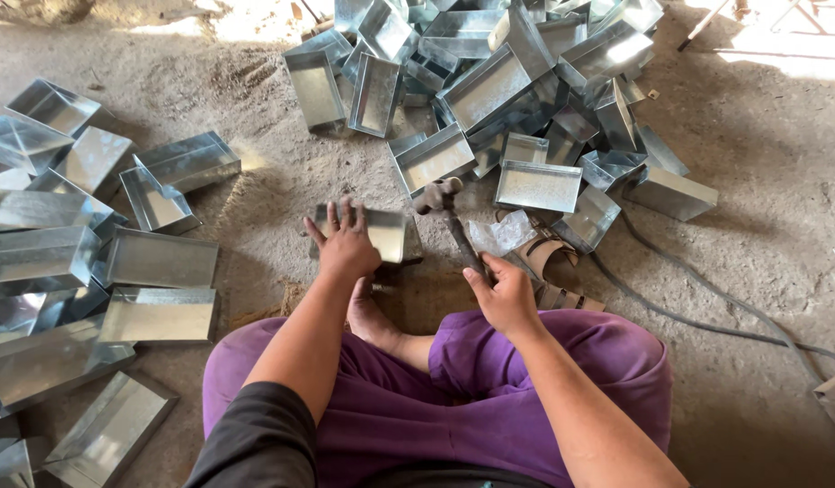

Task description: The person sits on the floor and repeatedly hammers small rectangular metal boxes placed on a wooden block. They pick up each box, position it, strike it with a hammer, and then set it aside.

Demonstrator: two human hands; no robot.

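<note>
Left hand: the left hand (345,244) lies palm-down with fingers spread flat on top of a sheet-metal tray (381,233); it presses on the tray rather than closing around it.
Right hand: the right hand (501,291) is wrapped around the handle of a hammer (449,212), grip near the lower end of the handle.
Hammer: the head points up and away from the person, just beside the right edge of the tray under the left hand; whether it touches that tray cannot be told.
Tray in work: it sits on the ground directly ahead of the crossed legs, open side facing forward, a bare foot (368,316) just below it.
Seated posture: person sits cross-legged in purple trousers (490,389) on a dirt floor (761,181).
Near right: a scrap of clear plastic (501,232) and a brown sandal (548,262) lie beside the hammer handle.
Far ahead: a tumbled pile of trays (508,81), many on their sides.
Left side: a second group of trays (83,244), mostly lying flat, spread well apart from the pile.
Right side: a dark cable (707,316) runs across the floor.
</note>
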